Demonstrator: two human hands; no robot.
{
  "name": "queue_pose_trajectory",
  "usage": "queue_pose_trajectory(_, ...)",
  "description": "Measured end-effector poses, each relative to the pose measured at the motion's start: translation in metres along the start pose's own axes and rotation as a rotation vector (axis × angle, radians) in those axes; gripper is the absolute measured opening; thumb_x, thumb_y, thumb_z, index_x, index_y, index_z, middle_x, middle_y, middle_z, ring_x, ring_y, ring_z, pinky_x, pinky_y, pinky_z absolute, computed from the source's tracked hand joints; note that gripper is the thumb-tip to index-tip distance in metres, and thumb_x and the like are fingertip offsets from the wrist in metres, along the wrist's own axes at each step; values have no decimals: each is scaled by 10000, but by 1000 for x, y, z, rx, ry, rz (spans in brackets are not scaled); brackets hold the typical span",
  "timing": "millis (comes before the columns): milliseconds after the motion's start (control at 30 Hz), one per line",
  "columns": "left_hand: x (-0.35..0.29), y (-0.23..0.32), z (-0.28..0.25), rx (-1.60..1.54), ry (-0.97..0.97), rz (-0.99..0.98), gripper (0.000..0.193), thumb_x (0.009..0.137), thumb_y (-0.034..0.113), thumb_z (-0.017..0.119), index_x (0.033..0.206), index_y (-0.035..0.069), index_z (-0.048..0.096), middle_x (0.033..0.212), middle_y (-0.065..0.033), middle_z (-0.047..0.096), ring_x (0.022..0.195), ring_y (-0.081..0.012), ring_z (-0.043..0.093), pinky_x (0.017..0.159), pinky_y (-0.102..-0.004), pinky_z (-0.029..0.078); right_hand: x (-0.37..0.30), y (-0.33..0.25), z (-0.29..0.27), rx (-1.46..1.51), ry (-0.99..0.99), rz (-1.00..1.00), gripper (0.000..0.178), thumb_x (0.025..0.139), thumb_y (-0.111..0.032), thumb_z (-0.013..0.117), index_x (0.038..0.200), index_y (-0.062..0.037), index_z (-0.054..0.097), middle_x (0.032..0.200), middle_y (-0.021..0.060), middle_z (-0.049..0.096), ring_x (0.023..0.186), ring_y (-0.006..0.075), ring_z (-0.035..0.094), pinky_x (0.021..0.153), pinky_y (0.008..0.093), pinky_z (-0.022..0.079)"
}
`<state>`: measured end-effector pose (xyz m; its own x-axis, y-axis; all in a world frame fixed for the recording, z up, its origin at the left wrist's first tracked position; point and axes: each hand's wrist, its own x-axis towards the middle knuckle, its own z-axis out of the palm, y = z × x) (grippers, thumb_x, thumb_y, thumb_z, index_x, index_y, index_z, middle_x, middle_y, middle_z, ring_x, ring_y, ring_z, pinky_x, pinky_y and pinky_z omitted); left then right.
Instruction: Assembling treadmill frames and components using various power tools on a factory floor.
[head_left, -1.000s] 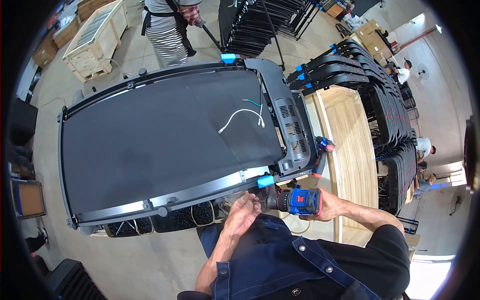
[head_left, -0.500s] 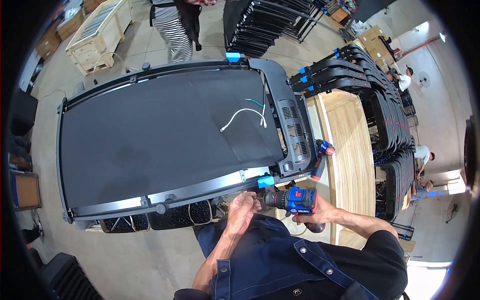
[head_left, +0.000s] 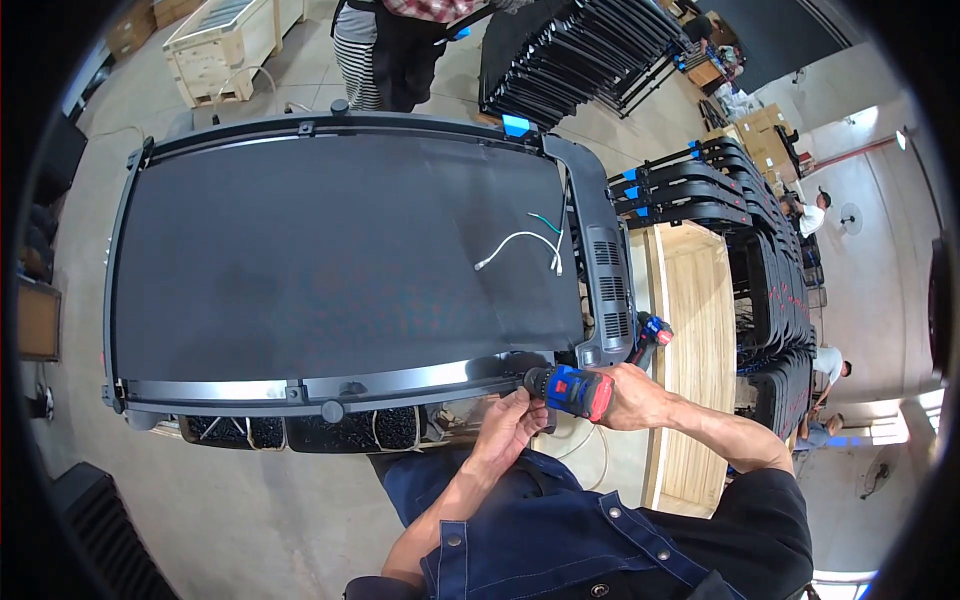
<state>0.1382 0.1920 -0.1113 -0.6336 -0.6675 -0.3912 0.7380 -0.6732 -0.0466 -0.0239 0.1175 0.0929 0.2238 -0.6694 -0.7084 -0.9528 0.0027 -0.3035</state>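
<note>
My right hand (head_left: 638,398) grips a blue, black and red cordless drill (head_left: 575,390), its chuck pointing left over the near side rail of a treadmill base. Just below the chuck is my left hand (head_left: 510,428), thumb and fingers drawn together at the rail's edge; what they pinch, if anything, is hidden. The treadmill base lies flat with its black running belt (head_left: 340,250) facing up. At its right end sits a dark vented motor cover (head_left: 607,275). A white cable (head_left: 515,238) with connectors and a green wire (head_left: 545,222) rest on the belt.
A second cordless drill (head_left: 655,333) lies beside the motor cover, near a long wooden crate (head_left: 695,290). Stacked black frames (head_left: 770,240) stand beyond it. Black-filled trays (head_left: 345,430) sit under the near rail. Across the treadmill stands a person (head_left: 390,55) in striped and dark clothing.
The drill and both hands have moved up against the near rail, now covering the area of its blue corner piece. The view has shifted slightly. The person opposite has changed posture.
</note>
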Motion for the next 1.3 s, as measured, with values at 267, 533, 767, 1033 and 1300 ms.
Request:
queue_pose_trajectory(267,2,3,-7,-8,10,-3,270,1014,306,643,1069,43,665,933,-72,712,810,-165,707,740,-289,601,15,1,-1,-85,-35,-70,439,755,-102,769,1156,-3,620,888,201,709,862,393,710,782,461,572)
queue_pose_trajectory(533,-2,4,-14,68,34,-20,342,1012,339,646,1086,6,661,975,-76,696,882,-165,683,811,-296,588,24,-11,-9,-282,-57,-95,501,733,-111,763,1209,-34,626,878,206,716,856,403,708,773,470,576)
queue_pose_trajectory(767,-22,12,-12,142,91,-12,330,995,251,683,1218,11,640,1019,-79,705,876,-171,706,812,-311,604,33,-17,-21,-306,-87,-102,493,744,-205,752,1196,-37,652,846,229,706,883,427,693,787,507,554)
queue_pose_trajectory(1033,-120,77,-12,974,389,455,333,963,193,709,1206,-31,664,1001,-91,712,883,-150,666,777,-311,566,33,-6,-35,-346,-23,-331,554,734,-191,731,1268,-77,640,1016,207,651,997,427,654,859,503,521)
queue_pose_trajectory(1300,-221,217,-4,2286,816,1096,550,747,168,852,1218,38,599,1182,-163,581,1111,-379,539,981,-485,432,-31,-28,51,232,-260,-8,435,753,-263,872,1087,-59,683,866,108,729,758,163,668,749,365,543)
